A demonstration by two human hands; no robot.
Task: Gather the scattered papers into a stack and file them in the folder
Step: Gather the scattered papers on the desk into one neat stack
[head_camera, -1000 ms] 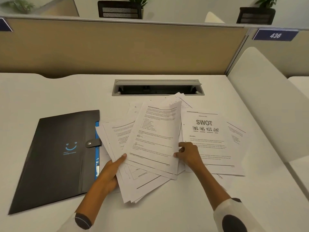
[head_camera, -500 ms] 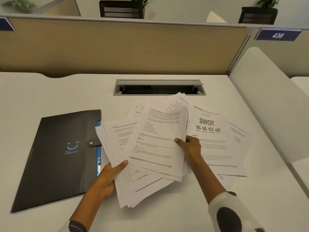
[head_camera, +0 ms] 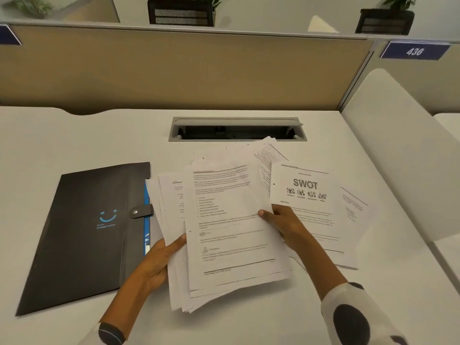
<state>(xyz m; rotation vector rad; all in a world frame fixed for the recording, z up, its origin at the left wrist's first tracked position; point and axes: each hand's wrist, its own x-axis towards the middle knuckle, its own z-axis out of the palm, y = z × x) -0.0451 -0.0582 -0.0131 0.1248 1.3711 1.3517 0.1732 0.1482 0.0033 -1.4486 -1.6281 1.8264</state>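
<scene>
A loose bundle of printed papers [head_camera: 224, 227] is held over the white desk [head_camera: 62, 140] in front of me. My left hand [head_camera: 159, 260] grips its left edge, thumb on top. My right hand [head_camera: 286, 225] grips its right edge, thumb on the top sheet. Several more sheets lie on the desk to the right, the topmost headed SWOT [head_camera: 308, 195], with others fanned out behind and beside it. A dark folder [head_camera: 87, 232] with a blue smile mark lies shut to the left, its snap tab fastened and a blue edge showing.
A grey cable slot [head_camera: 236, 129] is sunk into the desk just behind the papers. A beige partition [head_camera: 174, 70] closes the back. A white side panel [head_camera: 398, 158] rises on the right, under a sign reading 436.
The bundle has swung from tilted to nearly straight and drawn together. My right hand has slid up its right edge. The SWOT sheet stays on the desk.
</scene>
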